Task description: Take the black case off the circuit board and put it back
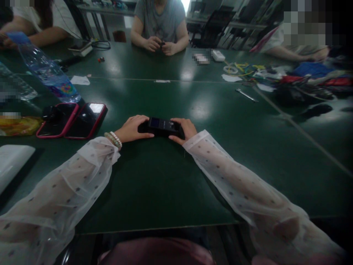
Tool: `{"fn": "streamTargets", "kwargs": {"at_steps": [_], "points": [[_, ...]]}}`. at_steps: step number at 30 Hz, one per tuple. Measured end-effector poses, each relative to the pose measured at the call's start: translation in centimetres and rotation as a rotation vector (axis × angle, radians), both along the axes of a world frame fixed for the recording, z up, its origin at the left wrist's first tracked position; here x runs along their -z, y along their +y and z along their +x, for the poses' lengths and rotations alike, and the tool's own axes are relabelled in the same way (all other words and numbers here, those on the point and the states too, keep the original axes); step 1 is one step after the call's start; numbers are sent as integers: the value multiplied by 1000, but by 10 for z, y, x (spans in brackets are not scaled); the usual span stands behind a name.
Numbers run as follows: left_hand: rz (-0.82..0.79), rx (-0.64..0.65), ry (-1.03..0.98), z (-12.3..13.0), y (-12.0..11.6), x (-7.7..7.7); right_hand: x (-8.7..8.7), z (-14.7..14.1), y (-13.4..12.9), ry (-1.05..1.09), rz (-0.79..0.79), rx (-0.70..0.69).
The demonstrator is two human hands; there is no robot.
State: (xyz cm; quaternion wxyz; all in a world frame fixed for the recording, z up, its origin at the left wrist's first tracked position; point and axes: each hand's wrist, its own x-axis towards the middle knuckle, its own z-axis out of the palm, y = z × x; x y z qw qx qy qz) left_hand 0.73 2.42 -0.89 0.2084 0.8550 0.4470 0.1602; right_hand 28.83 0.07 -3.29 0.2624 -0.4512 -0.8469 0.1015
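A black handheld device with a small screen and buttons (162, 126) is at the middle of the green table (154, 191), lying lengthwise from left to right. Wrapped round its left end is my left hand (132, 128), thumb along the near side. My right hand (186, 129) grips the other end, fingers over the far edge and thumb in front. A bead bracelet (113, 140) circles my left wrist. Parts of both ends of the device are hidden by my fingers.
Left of my hands lie two phones in pink cases (86, 120), a tilted-looking water bottle (51, 71) and a white box-like object (13, 162). A wrench (246, 95) and a heap of cables (300, 79) are at the right. Several people sit around the table.
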Motion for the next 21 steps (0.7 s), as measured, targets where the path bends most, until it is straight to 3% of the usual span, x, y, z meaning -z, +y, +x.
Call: {"fn": "streamTargets", "kwargs": {"at_steps": [21], "points": [[11,1,0,-1,0,1,1,-1,0,9,32,7]]}}
